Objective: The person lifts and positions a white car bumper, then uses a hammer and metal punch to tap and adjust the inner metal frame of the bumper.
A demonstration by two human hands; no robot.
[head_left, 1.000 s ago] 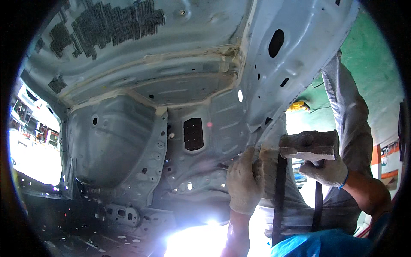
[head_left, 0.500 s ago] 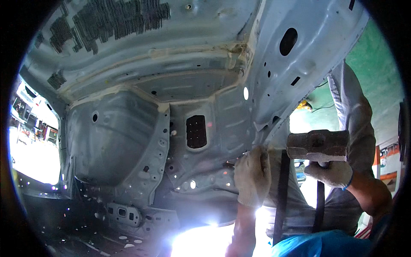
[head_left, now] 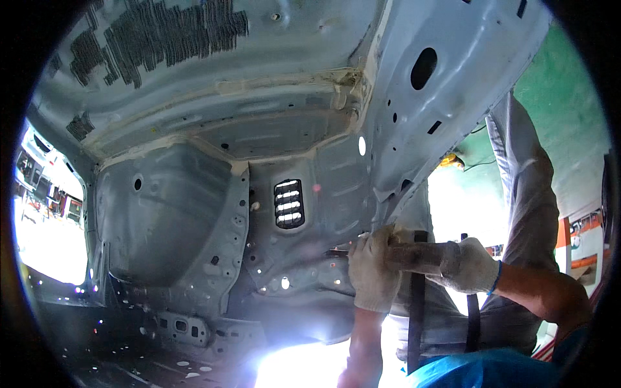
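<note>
My left hand (head_left: 375,268), in a whitish work glove, is closed against the grey car body panel (head_left: 336,213). From its left side juts a thin dark chisel-like bar (head_left: 337,253), the rest hidden in the fist. My right hand (head_left: 471,266), also gloved, is closed around a hammer; its handle is mostly covered by the fingers. The heavy, dark hammer head (head_left: 417,257) lies level, its far face right beside my left fist. Whether it touches the bar's end cannot be seen.
A slotted vent (head_left: 289,204) sits in the panel, beside a rounded wheel-arch bulge (head_left: 168,213). A sloping sill with oval holes (head_left: 424,68) rises at upper right. Grey-trousered legs (head_left: 527,174) and dark straps (head_left: 417,317) are at right. A yellow tool (head_left: 451,160) lies on green floor (head_left: 550,116).
My right hand has swung the hammer left and slightly down, up to my left fist. My left hand stays nearly in place. The vent, dark before, now shows bright stripes.
</note>
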